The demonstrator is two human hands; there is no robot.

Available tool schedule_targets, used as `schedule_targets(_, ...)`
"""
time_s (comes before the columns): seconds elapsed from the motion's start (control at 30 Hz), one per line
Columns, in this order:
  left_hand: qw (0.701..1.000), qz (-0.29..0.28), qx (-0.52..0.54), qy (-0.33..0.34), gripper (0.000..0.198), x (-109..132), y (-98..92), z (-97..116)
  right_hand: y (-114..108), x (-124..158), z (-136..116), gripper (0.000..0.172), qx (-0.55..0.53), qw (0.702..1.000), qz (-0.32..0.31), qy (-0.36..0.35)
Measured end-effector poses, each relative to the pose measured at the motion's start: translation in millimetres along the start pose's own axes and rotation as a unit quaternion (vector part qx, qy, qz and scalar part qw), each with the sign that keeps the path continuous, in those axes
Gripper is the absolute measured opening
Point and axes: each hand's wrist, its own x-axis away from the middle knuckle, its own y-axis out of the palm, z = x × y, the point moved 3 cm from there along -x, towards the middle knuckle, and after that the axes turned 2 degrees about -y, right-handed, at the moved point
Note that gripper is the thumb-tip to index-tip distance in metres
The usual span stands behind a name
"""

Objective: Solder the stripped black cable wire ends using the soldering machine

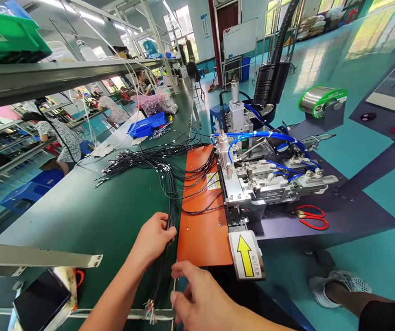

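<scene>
A bundle of thin black cables point(171, 195) runs down the green table mat toward me, and my left hand point(154, 236) is closed around it, thumb and fingers on the strands. Below that hand, the bundle's near end shows stripped, multicoloured wires point(151, 312). My right hand point(199, 292) is by the table's edge, thumb and forefinger apart, with nothing visible between them. Beside it lies an orange plate point(200, 239), crossed by several loose cables. To its right stands a metal machine point(252, 174) with blue air hoses; a yellow-arrow cover point(247, 255) is at its near end.
More black cables point(124, 161) spread across the mat, near a blue bin point(147, 124). Red-handled scissors point(311, 217) lie right of the machine, below a solder wire spool point(321, 101). A phone point(42, 301) and a metal bracket point(38, 259) are at lower left. People sit farther left.
</scene>
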Motion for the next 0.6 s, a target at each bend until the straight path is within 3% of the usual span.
schedule_targets(0.1, 0.970, -0.063, 0.232, -0.037, 0.033, 4.1, -3.2, 9.0, -9.6, 2.9, -2.9, 0.046, -0.070, 0.997, 0.009, -0.005)
schedule_targets(0.17, 0.954, -0.107, 0.276, -0.053, 0.037, 5.2, 0.7, 14.7, -23.1, 7.0, -9.1, 0.038, -0.081, 0.996, 0.027, -0.011)
schedule_targets(0.23, 0.963, -0.126, 0.230, -0.058, 0.038, 3.4, 6.6, 16.0, -42.7, 12.5, -18.4, 0.027, 0.003, 0.995, 0.091, -0.034)
schedule_targets(0.33, 0.982, -0.110, 0.146, -0.039, 0.037, -2.2, 14.0, 10.9, -66.9, 19.7, -28.8, 0.023, 0.122, 0.977, 0.169, -0.053)
schedule_targets(0.43, 0.987, -0.081, 0.138, -0.021, 0.034, -5.1, 18.4, 2.7, -74.0, 20.6, -29.2, 0.022, 0.132, 0.975, 0.167, -0.058)
schedule_targets(0.6, 0.989, -0.059, 0.131, -0.034, 0.032, -3.4, 22.7, -7.2, -65.8, 13.9, -24.8, 0.022, 0.134, 0.979, 0.144, -0.062)
